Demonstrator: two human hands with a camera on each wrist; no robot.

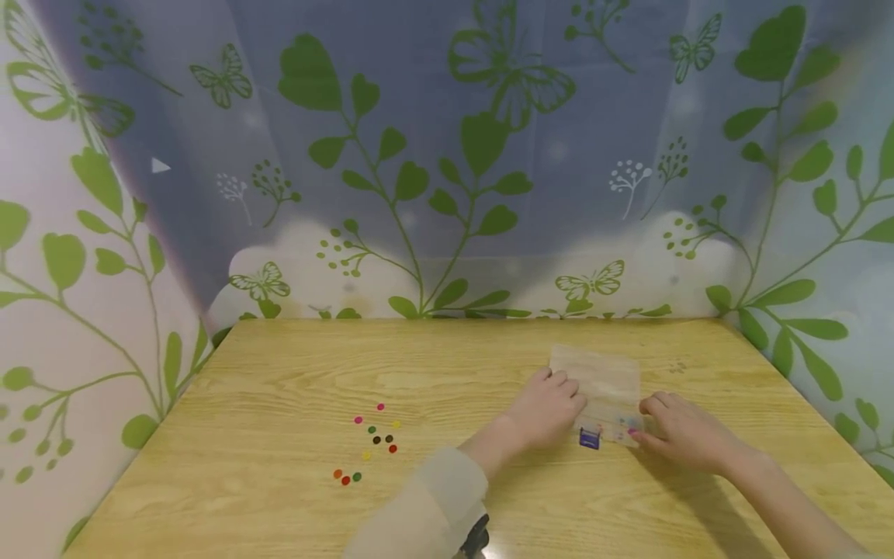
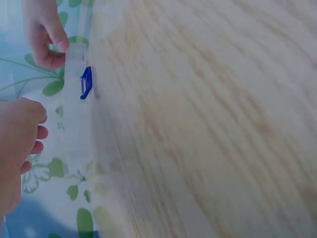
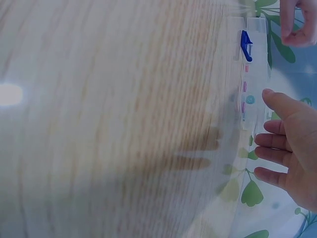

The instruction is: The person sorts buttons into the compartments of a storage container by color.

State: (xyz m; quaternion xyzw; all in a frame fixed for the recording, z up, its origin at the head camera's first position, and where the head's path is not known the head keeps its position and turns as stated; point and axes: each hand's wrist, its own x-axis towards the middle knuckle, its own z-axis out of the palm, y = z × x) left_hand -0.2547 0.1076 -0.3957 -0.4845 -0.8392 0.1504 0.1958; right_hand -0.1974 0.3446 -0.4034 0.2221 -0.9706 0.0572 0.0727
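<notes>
A clear plastic box (image 1: 604, 425) with its see-through lid (image 1: 597, 373) tipped back stands on the right part of the table. A blue latch (image 1: 590, 439) hangs on its front. Small coloured pieces (image 3: 250, 99) show through the right part of the box. My left hand (image 1: 548, 407), fingers curled, is at the box's left side; whether it grips anything is hidden. At the right end is my right hand (image 1: 687, 431), its fingers loosely extended in the right wrist view. The right thumb tip lies close to a pink piece (image 1: 632, 432) at the box's edge.
Several small round discs in pink, red, green, black, yellow and orange, among them a pink disc (image 1: 380, 407), lie scattered on the wooden table (image 1: 279, 388) left of the hands. A few faint pale bits (image 1: 677, 365) lie behind the right hand. Leaf-patterned cloth (image 1: 419, 155) surrounds the table.
</notes>
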